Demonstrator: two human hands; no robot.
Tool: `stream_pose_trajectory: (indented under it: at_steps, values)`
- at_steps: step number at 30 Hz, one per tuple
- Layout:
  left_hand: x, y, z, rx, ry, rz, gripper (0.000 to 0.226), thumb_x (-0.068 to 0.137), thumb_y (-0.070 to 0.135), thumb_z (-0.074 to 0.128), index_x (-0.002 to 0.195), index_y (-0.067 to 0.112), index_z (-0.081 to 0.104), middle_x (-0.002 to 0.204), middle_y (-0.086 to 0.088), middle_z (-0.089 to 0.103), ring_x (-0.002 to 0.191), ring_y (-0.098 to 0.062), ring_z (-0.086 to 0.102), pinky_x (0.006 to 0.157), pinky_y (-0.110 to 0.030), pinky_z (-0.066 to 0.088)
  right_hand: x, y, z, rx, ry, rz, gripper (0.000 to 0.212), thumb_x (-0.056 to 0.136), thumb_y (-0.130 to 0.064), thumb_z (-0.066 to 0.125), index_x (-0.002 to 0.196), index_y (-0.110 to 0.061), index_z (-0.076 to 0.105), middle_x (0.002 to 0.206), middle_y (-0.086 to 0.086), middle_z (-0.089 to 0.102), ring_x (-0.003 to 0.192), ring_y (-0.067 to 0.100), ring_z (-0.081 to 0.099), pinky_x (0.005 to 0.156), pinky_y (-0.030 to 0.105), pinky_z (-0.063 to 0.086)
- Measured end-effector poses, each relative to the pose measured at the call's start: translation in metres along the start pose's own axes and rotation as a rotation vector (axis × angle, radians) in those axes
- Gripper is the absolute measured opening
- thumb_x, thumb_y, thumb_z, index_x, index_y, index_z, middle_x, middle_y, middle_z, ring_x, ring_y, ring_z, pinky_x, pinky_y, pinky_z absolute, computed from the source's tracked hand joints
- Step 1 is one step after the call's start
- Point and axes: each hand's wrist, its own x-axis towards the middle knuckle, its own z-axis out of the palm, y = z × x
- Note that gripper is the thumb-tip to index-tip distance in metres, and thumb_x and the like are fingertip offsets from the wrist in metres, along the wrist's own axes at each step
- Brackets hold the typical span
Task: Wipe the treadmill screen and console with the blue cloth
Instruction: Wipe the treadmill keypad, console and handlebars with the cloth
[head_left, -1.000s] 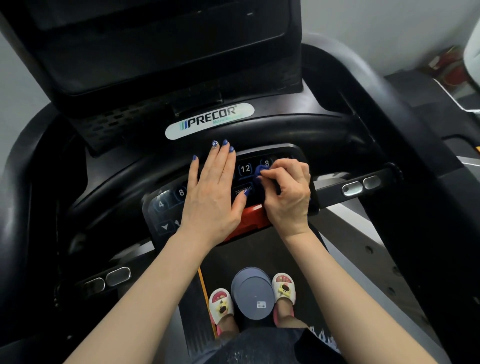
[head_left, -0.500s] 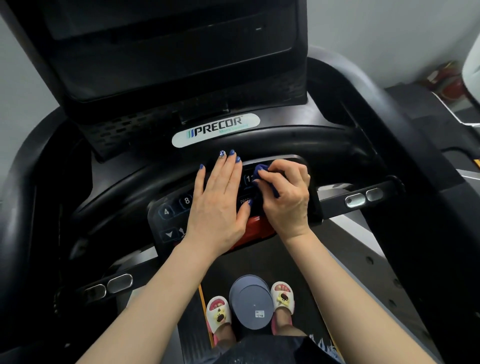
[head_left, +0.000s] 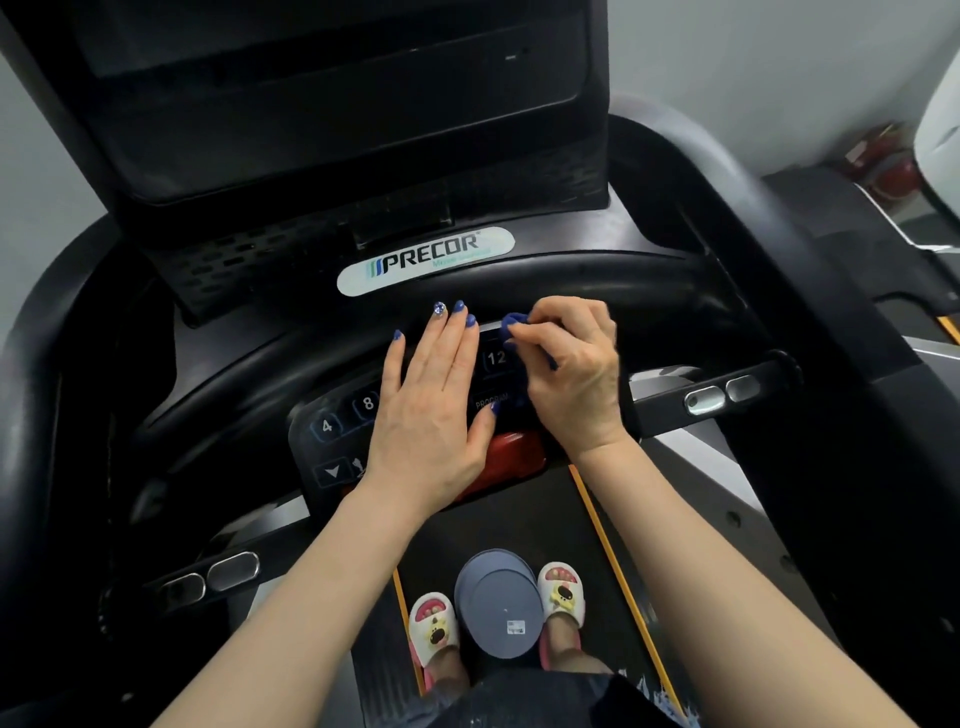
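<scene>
Along the keypad's (head_left: 363, 415) far edge, right hand (head_left: 571, 374) pinches the blue cloth (head_left: 511, 319) to scrub; left hand (head_left: 431, 410) lies flat, bracing.

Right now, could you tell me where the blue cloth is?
In the head view, the blue cloth is bunched in the right hand at the keypad's upper right edge, just above the "12" key.

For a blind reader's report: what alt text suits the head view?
A person's right hand rubs a bunched blue cloth along the top edge of a treadmill keypad, while the left hand lies flat on it. The dark screen stands above.
</scene>
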Motion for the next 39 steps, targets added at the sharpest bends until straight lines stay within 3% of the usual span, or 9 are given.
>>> stream_pose_trajectory:
  at_steps: [4, 8, 12, 17, 21, 25, 29, 33, 39]
  values:
    - [0.001, 0.001, -0.002, -0.001, -0.001, -0.008, 0.077, 0.092, 0.039, 0.047, 0.158, 0.01, 0.019, 0.167, -0.004, 0.012, 0.154, -0.015, -0.001, 0.124, -0.042, -0.007, -0.002, -0.003, 0.0, 0.013, 0.056, 0.116, 0.004, 0.083, -0.008, 0.076, 0.079, -0.007, 0.076, 0.09, 0.004, 0.065, 0.087, 0.021, 0.053, 0.074, 0.043, 0.048]
    - [0.002, 0.01, -0.001, -0.009, -0.021, 0.014, 0.078, 0.093, 0.041, 0.044, 0.159, 0.011, 0.015, 0.168, -0.003, 0.006, 0.154, -0.014, -0.009, 0.123, -0.044, -0.01, -0.001, 0.01, -0.011, -0.001, -0.021, 0.033, 0.003, 0.082, -0.01, 0.076, 0.084, -0.008, 0.076, 0.093, 0.005, 0.066, 0.09, 0.02, 0.054, 0.074, 0.043, 0.048]
    - [0.003, 0.015, 0.003, 0.012, -0.016, 0.003, 0.076, 0.093, 0.044, 0.041, 0.158, 0.01, 0.019, 0.167, -0.005, 0.009, 0.154, -0.015, -0.003, 0.124, -0.045, -0.009, 0.0, 0.01, -0.009, 0.012, 0.046, 0.129, 0.004, 0.083, -0.01, 0.075, 0.081, -0.007, 0.076, 0.091, 0.004, 0.065, 0.09, 0.017, 0.051, 0.073, 0.042, 0.049]
    - [0.002, 0.011, 0.002, 0.015, -0.033, 0.016, 0.075, 0.095, 0.042, 0.044, 0.159, 0.012, 0.017, 0.168, -0.002, 0.007, 0.154, -0.013, -0.005, 0.124, -0.043, -0.01, -0.011, 0.02, -0.019, 0.022, -0.001, 0.05, 0.002, 0.083, -0.008, 0.076, 0.082, -0.007, 0.075, 0.091, 0.005, 0.066, 0.09, 0.018, 0.052, 0.074, 0.043, 0.05]
    - [0.002, 0.013, 0.004, 0.026, -0.016, 0.008, 0.076, 0.094, 0.041, 0.045, 0.158, 0.011, 0.019, 0.167, -0.003, 0.01, 0.154, -0.014, -0.002, 0.124, -0.046, -0.007, -0.01, 0.011, -0.014, 0.038, 0.051, 0.158, 0.006, 0.082, -0.006, 0.076, 0.076, -0.006, 0.073, 0.088, 0.004, 0.065, 0.09, 0.014, 0.049, 0.074, 0.041, 0.049]
    - [0.002, 0.013, 0.004, 0.024, -0.022, 0.008, 0.076, 0.093, 0.042, 0.045, 0.158, 0.011, 0.019, 0.168, -0.003, 0.01, 0.154, -0.014, -0.002, 0.124, -0.047, -0.006, -0.017, 0.019, -0.022, 0.032, -0.01, 0.081, 0.004, 0.082, -0.007, 0.076, 0.079, -0.006, 0.073, 0.089, 0.004, 0.065, 0.09, 0.017, 0.052, 0.074, 0.04, 0.049]
    - [0.002, 0.012, 0.006, 0.049, -0.018, 0.007, 0.077, 0.094, 0.042, 0.045, 0.158, 0.012, 0.017, 0.168, -0.003, 0.009, 0.154, -0.014, -0.002, 0.124, -0.046, -0.007, -0.016, 0.013, -0.018, 0.044, 0.038, 0.19, 0.007, 0.082, -0.005, 0.075, 0.076, -0.005, 0.072, 0.088, 0.004, 0.064, 0.089, 0.013, 0.048, 0.074, 0.039, 0.048]
    - [0.002, 0.012, 0.006, 0.048, -0.024, 0.01, 0.077, 0.094, 0.043, 0.044, 0.158, 0.012, 0.016, 0.168, -0.004, 0.008, 0.154, -0.015, -0.002, 0.124, -0.045, -0.009, -0.031, 0.023, -0.029, 0.041, -0.036, 0.103, 0.005, 0.082, -0.006, 0.076, 0.078, -0.007, 0.073, 0.09, 0.004, 0.065, 0.088, 0.019, 0.051, 0.074, 0.043, 0.048]
    - [0.003, 0.012, 0.007, 0.07, -0.019, 0.006, 0.077, 0.093, 0.045, 0.041, 0.158, 0.012, 0.015, 0.168, -0.004, 0.008, 0.154, -0.015, -0.001, 0.123, -0.044, -0.011, -0.038, 0.015, -0.025, 0.041, 0.002, 0.167, 0.006, 0.081, -0.005, 0.078, 0.078, -0.007, 0.073, 0.09, 0.005, 0.065, 0.088, 0.019, 0.052, 0.073, 0.044, 0.048]
